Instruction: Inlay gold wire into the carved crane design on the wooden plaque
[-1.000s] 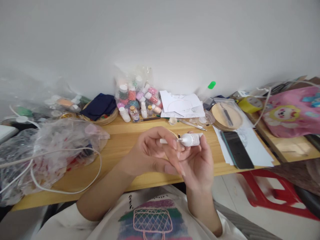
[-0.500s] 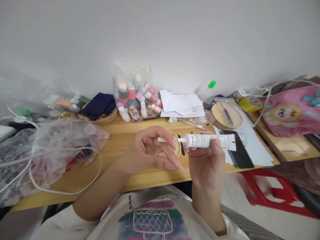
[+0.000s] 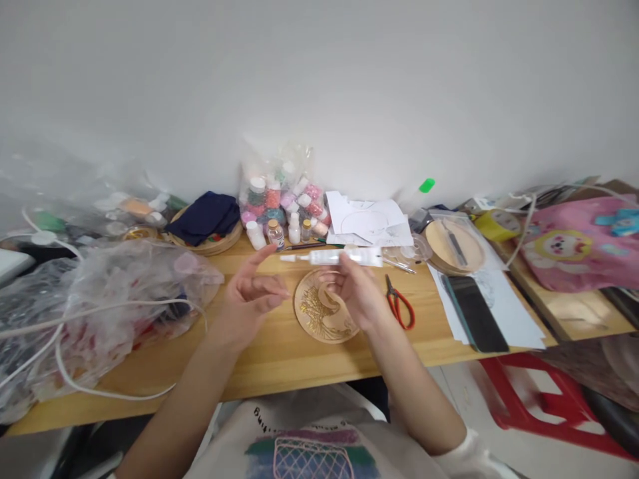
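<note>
A white tube (image 3: 324, 257) with a narrow tip pointing left is held level by my right hand (image 3: 357, 289), thumb against its side. To the left, my left hand (image 3: 252, 296) is raised with its fingers curled and spread apart, the index pointing up, nothing seen between them. Below the tube, a round wooden disc (image 3: 319, 319) with a gold raised pattern lies on the wooden table (image 3: 264, 366). Red-handled pliers (image 3: 399, 306) rest just right of my right forearm.
Small bottles (image 3: 275, 234) and a bag of colourful jars (image 3: 272, 193) stand at the back. Papers (image 3: 369, 216) lie behind my hands. A phone (image 3: 474, 313) is at the right, a heap of clear plastic (image 3: 114, 293) and white cable at the left.
My right hand has moved left and forward with the tube. My left hand has drawn back left from the tip. More of the disc and the pliers now show.
</note>
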The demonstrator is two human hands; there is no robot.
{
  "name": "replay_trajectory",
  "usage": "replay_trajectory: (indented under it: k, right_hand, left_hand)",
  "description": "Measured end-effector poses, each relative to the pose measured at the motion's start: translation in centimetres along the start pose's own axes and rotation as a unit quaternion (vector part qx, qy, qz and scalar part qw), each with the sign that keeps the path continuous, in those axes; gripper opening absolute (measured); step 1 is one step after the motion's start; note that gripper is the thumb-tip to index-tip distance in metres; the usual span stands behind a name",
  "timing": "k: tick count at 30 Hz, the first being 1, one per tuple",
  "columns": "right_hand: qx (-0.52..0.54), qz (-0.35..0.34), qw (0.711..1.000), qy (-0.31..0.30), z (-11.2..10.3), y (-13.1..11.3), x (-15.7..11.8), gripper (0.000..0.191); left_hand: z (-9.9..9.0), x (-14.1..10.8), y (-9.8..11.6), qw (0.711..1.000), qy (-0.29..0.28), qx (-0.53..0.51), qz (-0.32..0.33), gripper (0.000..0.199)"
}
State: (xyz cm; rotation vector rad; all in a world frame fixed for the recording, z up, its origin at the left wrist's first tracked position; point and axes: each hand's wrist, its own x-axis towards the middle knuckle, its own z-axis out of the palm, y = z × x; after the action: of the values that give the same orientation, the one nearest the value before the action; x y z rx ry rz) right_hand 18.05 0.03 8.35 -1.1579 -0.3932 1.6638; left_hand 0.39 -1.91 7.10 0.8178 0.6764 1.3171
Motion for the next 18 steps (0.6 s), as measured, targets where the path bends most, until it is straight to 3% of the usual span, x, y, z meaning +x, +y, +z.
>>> replay_trajectory:
  k: [3, 7, 11, 18]
  right_hand:
    - [-0.036, 0.091, 0.995, -0.021, 2.3, 1.7, 2.6, 0.016]
    - [-0.061, 0.166, 0.984, 0.012, 4.9, 4.4, 5.9, 0.016]
    - [-0.075, 0.188, 0.979, 0.027, 6.5, 6.1, 8.0, 0.036]
    - [-0.099, 0.202, 0.974, 0.023, 7.1, 6.9, 8.9, 0.033]
  left_hand:
    - [-2.3, -0.4, -0.4, 0.997, 0.066, -0.025, -0.018, 0.063]
    - [-4.1, -0.8, -0.6, 0.993, 0.098, -0.058, -0.008, 0.06]
    - [-4.9, -1.1, -0.5, 0.99, 0.117, -0.074, -0.01, 0.056]
    - [-5.1, -1.6, -0.3, 0.983, 0.169, -0.061, -0.031, 0.065]
